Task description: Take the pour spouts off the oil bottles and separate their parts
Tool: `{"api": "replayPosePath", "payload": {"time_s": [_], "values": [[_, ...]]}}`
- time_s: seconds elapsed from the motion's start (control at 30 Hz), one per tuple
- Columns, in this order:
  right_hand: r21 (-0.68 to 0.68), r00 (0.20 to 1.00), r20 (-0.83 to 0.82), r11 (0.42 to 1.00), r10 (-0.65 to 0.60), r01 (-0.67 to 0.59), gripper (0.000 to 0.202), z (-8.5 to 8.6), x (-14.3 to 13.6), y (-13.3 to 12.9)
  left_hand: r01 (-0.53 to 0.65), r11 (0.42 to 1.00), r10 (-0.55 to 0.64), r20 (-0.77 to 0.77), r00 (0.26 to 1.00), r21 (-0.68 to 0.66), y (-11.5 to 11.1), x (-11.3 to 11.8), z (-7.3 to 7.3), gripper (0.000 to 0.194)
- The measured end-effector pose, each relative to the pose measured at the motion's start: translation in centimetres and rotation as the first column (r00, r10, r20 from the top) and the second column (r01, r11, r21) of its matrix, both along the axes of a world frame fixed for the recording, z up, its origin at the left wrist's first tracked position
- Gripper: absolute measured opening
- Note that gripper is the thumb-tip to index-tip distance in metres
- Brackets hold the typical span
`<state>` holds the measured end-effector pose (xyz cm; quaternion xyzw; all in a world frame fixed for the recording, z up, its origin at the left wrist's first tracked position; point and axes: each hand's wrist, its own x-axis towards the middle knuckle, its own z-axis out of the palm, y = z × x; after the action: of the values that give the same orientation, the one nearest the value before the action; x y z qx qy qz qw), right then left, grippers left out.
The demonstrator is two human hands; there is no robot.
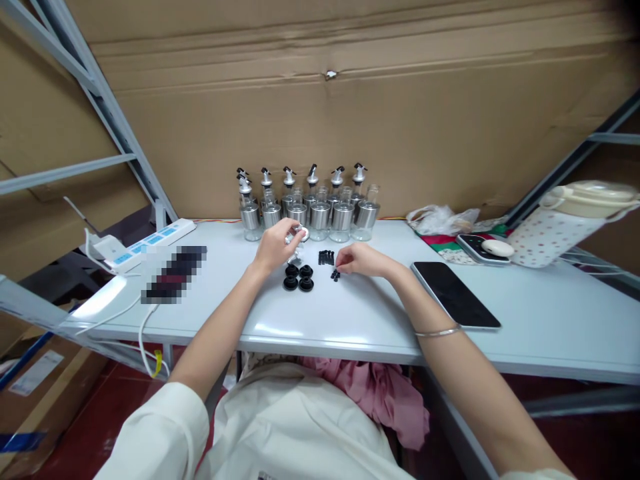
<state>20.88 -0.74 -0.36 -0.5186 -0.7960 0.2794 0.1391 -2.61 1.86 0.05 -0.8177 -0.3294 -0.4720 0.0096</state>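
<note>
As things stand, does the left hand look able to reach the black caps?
Probably yes: the black caps lie close to the left hand, with nothing covering them. However, it seems to hold a pale part.

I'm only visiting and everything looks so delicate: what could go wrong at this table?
The small black pieces lie loose by the right hand's fingertips, so a brush might scatter them. The left hand, pinching a small pale part, looks close to the glass bottles; a careless reach could knock one. The right forearm passes beside the dark-screened phone and might nudge it.
</note>
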Motion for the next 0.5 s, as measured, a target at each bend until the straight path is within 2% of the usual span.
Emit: {"api": "replayPosePath", "payload": {"time_s": [0.23,0.5], "values": [[0.006,1.000,0.014,1.000,0.001,-0.002,0.022,0.15,-0.33,-0.33,0.004,1.000,-0.004,-0.008,1.000,-0.004,-0.09,0.03,0.09,0.016],[-0.059,0.999,-0.037,0.998,-0.007,0.004,0.021,-0.36,-0.38,-0.16,0.008,0.999,-0.008,-0.011,1.000,-0.037,-0.12,0.05,0.11,0.018]]}}
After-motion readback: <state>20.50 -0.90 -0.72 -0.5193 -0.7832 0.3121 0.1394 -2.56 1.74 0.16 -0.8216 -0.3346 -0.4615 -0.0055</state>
